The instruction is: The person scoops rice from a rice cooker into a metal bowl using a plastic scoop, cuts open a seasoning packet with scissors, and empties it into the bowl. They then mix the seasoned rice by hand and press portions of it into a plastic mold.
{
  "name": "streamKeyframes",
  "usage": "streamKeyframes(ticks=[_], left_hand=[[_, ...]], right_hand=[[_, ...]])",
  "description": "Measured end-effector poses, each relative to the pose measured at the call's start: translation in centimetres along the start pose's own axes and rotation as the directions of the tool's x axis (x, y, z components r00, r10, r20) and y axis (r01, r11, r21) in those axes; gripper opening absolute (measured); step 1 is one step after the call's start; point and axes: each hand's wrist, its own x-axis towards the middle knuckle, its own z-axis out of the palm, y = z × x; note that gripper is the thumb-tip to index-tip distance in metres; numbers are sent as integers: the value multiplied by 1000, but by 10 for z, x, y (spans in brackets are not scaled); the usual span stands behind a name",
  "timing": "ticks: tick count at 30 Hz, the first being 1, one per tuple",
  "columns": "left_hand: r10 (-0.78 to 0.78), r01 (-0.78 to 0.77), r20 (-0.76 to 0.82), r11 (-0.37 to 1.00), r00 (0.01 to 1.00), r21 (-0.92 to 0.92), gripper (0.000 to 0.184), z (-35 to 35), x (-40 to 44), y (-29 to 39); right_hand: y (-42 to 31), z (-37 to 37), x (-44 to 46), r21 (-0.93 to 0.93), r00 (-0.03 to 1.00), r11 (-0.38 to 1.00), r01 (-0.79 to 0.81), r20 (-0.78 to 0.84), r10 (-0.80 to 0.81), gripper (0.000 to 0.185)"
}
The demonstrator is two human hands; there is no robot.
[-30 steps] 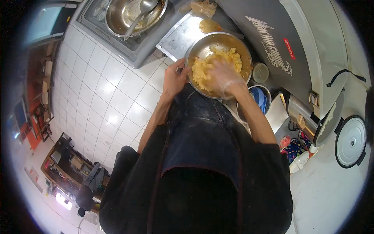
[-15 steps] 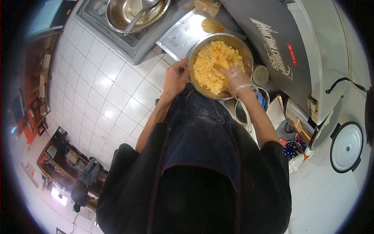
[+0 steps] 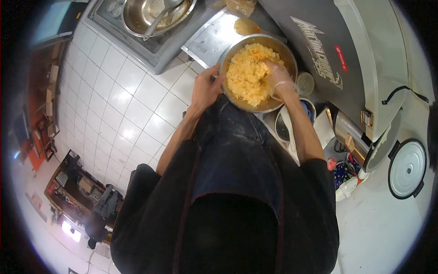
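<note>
A steel mixing bowl holds a heap of yellow rice. My left hand grips the bowl's left rim, thumb and fingers closed on the edge. On the opposite side my right hand, in a clear plastic glove, reaches into the rice from the right. Its fingertips are sunk in the grains, so their closure is hidden. The bowl sits just beyond the dark apron, partly over a flat metal sheet.
Up left, a second steel bowl with a ladle rests on a grey plastic surface. A jar stands right of the rice bowl. Farther right are a large grey case and a round lid. White floor tiles lie at left.
My right hand has moved upward and digs deeper into the rice near the bowl's right side. The heap has changed shape. My left hand still holds the rim.
</note>
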Motion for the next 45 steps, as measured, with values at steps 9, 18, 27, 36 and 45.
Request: streamKeyframes(ticks=[9, 18, 27, 36, 45], left_hand=[[29, -29, -10, 1000, 1000, -3, 41, 3, -1, 10], [-6, 7, 18, 1000, 1000, -23, 40, 9, -4, 0], [49, -51, -70, 998, 996, -36, 39, 13, -2, 3], [24, -24, -47, 1000, 999, 3, 39, 8, -3, 14], [36, -40, -82, 998, 996, -39, 39, 10, 4, 2]], right_hand=[[7, 33, -28, -112, 982, 993, 25, -181, -46, 66], [-11, 69, -32, 110, 902, 987, -120, -403, 154, 79], [-79, 74, -55, -398, 855, 914, -80, -498, -143, 60], [-61, -24, -29, 130, 923, 981, -145, -338, 182, 58], [-45, 24, -51, -310, 966, 926, 216, -70, -249, 68]])
